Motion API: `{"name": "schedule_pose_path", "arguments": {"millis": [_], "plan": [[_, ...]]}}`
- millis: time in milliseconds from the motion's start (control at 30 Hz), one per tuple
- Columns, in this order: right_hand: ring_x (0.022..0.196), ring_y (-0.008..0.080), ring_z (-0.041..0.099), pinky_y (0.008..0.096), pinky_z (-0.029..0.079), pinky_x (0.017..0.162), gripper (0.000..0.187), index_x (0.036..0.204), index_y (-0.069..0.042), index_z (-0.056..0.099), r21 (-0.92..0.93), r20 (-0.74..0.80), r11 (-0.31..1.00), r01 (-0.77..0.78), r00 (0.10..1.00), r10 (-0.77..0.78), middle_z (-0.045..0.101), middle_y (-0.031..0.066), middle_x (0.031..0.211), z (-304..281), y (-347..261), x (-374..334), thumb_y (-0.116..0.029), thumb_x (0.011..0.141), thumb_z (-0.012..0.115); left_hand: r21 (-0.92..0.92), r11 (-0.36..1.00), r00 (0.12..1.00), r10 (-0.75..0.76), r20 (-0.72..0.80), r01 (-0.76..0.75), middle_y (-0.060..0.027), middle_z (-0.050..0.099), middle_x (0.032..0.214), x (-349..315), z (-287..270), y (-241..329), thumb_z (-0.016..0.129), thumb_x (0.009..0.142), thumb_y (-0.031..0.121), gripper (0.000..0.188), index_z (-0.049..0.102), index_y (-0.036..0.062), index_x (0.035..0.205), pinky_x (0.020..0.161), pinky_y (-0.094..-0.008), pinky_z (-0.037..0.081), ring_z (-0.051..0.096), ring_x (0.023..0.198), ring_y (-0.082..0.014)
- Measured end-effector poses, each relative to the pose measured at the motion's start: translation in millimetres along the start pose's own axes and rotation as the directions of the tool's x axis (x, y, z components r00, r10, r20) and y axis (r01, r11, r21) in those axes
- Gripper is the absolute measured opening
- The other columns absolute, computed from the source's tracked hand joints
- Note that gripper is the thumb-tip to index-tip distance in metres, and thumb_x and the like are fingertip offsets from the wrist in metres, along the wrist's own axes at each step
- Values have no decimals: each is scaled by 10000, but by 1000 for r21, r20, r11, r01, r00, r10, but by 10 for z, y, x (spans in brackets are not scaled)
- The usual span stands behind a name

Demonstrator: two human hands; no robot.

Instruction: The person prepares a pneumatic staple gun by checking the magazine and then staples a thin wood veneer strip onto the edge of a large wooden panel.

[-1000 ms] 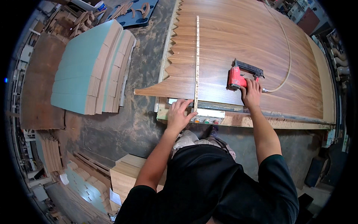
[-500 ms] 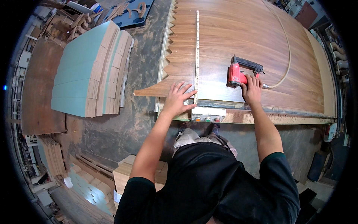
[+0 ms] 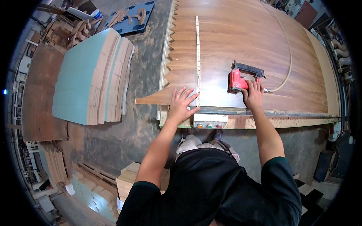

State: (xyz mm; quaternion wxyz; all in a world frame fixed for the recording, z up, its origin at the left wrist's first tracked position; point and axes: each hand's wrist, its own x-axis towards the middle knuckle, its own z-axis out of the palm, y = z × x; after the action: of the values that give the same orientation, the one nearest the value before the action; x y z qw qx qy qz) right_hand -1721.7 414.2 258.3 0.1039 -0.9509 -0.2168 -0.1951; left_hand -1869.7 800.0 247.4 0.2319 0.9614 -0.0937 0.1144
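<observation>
My left hand lies with fingers spread on a wood-grain board, its fingertips and thumb touching the near end of a narrow pale strip with dark marks along it. The strip runs away from me over the large brown wood-grain board, whose left edge is cut in zigzag teeth and ends in a pointed tongue at the near left. My right hand is wrapped round the handle of a red and black nail gun, which lies on its side on the board. A pale air hose leads from its handle.
A control box with coloured buttons sits at the table's near edge. On the floor to the left stand stacks of light-green-faced boards and a brown sheet. A blue pallet holds curved wooden pieces. More stacked boards lie behind at lower left.
The view has tilted a little, so the table sits lower in the picture. Both hands have shifted slightly farther over the board, keeping their hold on the strip's end and the nail gun.
</observation>
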Motion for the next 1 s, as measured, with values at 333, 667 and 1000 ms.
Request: {"name": "schedule_pose_path", "arguments": {"millis": [333,667,1000], "plan": [[1300,367,589,549,346,1230,488,1398,-89,626,30,-10,1000,8,1000,-8,675,136,1300,22,31,-28,-381,1019,720,18,999,999,-40,23,39,-37,567,1634,13,-13,70,797,917,573,678,668,343,1542,1335,-640,229,444,1547,-361],[1305,367,578,552,347,1224,475,1375,-95,638,48,-24,999,-5,1000,6,668,133,1292,-64,-32,-15,-389,1011,717,-20,1000,1000,-20,3,20,-41,580,1639,-25,11,27,807,908,555,691,683,292,1534,1325,-665,229,444,1543,-375],[1281,365,591,549,353,1221,477,1355,-78,647,77,-70,997,15,998,-9,676,139,1264,-92,-34,-32,-370,988,741,-75,967,963,-249,-102,242,-90,705,1409,-73,-19,333,850,880,563,676,739,183,1428,1191,-539,438,569,1364,-370]]}}
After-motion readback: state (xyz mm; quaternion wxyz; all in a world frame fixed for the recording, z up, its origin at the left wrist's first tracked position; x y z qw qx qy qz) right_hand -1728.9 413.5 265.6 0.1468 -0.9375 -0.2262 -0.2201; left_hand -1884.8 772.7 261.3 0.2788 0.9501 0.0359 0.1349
